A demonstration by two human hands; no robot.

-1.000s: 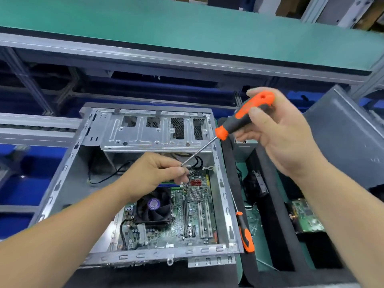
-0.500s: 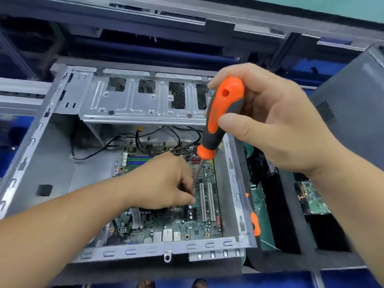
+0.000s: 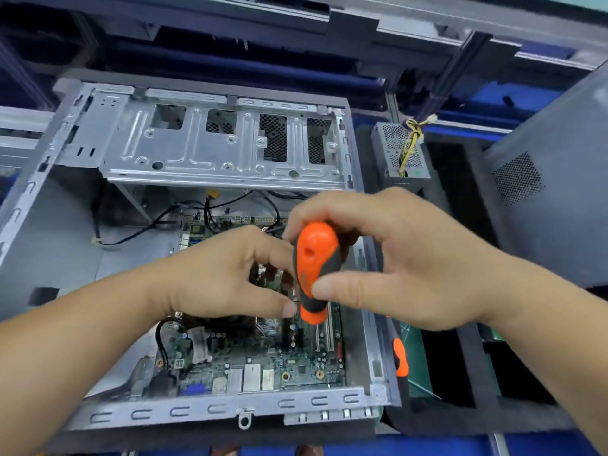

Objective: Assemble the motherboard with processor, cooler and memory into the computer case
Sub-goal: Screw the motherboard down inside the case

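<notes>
The open metal computer case [image 3: 46, 179] lies on its side with the green motherboard [image 3: 263, 360] inside it. My right hand [image 3: 404, 258] grips the orange and black screwdriver [image 3: 314, 268], held nearly upright over the board's middle. My left hand [image 3: 223, 274] reaches in beside it, thumb and fingers pinched at the shaft just below the handle. The screwdriver's tip and the cooler are hidden under my hands. Black cables [image 3: 164, 218] run along the board's far edge.
A drive cage [image 3: 210, 149] spans the far part of the case. A second orange screwdriver [image 3: 399, 357] lies to the right of the case. A small power supply with yellow wires [image 3: 398, 149] stands behind it. A grey side panel [image 3: 543, 199] leans at far right.
The screwdriver swung from a slant to nearly upright and came down over the board. My left hand stayed at its shaft. My head moved closer and lower.
</notes>
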